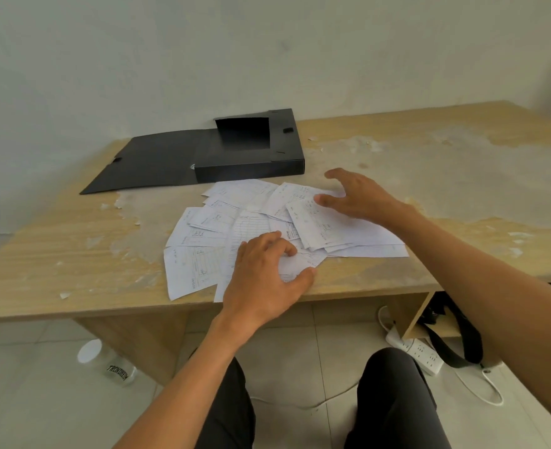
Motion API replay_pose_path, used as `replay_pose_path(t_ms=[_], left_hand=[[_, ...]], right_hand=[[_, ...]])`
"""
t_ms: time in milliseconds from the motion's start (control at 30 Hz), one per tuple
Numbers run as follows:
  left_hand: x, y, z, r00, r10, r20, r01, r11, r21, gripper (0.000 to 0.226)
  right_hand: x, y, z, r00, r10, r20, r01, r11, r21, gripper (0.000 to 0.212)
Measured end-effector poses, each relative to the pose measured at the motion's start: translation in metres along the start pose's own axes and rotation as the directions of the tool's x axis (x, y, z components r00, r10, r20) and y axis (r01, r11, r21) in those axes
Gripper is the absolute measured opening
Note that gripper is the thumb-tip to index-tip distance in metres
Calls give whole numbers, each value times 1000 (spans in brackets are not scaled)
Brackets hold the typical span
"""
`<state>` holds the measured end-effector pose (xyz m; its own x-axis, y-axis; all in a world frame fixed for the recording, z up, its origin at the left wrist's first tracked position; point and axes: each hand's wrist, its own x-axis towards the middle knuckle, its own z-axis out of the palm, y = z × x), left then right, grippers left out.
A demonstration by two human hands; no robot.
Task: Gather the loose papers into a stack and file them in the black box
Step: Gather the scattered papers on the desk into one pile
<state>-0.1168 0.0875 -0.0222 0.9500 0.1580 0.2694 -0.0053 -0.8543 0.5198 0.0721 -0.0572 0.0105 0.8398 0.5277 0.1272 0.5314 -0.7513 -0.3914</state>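
Loose papers (209, 222): thin white printed slips and forms, fanned and overlapping on the table (429, 163), not yet squared. The spread's long axis runs from near-left to far-right, and its near corners overhang the table's front edge. Left grip (264, 277) sits on the near-middle sheets, fingers bent and thumb tucked at a sheet's edge, apparently pinching that sheet. Right grip (361, 199) is spread wide with fingers straight, its fingertips on the far-right sheets, clasping nothing. The papers lie between the two grips, so sweeping inward should gather them. The left side of the fan lies outside both grips, nearer the left one. Black box (251, 166): matte, rigid, shallow file case, just beyond the papers' far edge, its front wall nearly touching them. It is open, with its lid flap (157, 163) laid flat to the left. The right grip is nearer the box. Table surface is pale wood-grain laminate, peeled and flaking in patches. Below on the tiled floor are a white power strip (419, 351) and a clear jar (105, 361).
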Motion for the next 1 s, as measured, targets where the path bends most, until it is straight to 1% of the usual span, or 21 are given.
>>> replay_pose_path(t_ms=[67,100,167,233,367,500,567,633,767,1000], left_hand=[[1,-1,1,1000,6,-2,-6,1000,0,41],[1,-2,1,1000,9,-4,-9,1000,-2,42],[0,-3,1,1000,7,-3,-7,1000,-8,42],[0,-3,2,1000,3,-2,-3,1000,-13,42],[1,-3,1,1000,10,6,-10,1000,-16,41],[0,-3,0,999,38,15,-37,999,-39,39],[0,-3,0,998,56,8,-55,998,-44,39],[-1,-2,-1,997,72,-1,-72,997,-42,39],[-2,-2,-2,996,88,-6,-88,995,-38,38],[-1,-2,-1,996,91,15,-90,993,-71,32]], right_hand=[[9,-1,8,999,24,32,-24,1000,-9,68],[12,-2,14,999,20,29,-18,999,-47,67],[15,-3,25,1000,2,-24,-5,989,-144,65],[15,-4,31,997,-8,-82,-7,984,-177,65],[14,-4,36,989,-20,-147,3,993,-120,58],[12,-3,34,974,-117,-193,108,992,-58,42],[10,-3,33,963,-163,-216,150,986,-75,38],[10,-2,33,953,-186,-238,162,980,-117,40],[9,1,29,952,-210,-221,164,964,-210,47],[10,7,28,966,-191,-171,162,972,-168,47]])
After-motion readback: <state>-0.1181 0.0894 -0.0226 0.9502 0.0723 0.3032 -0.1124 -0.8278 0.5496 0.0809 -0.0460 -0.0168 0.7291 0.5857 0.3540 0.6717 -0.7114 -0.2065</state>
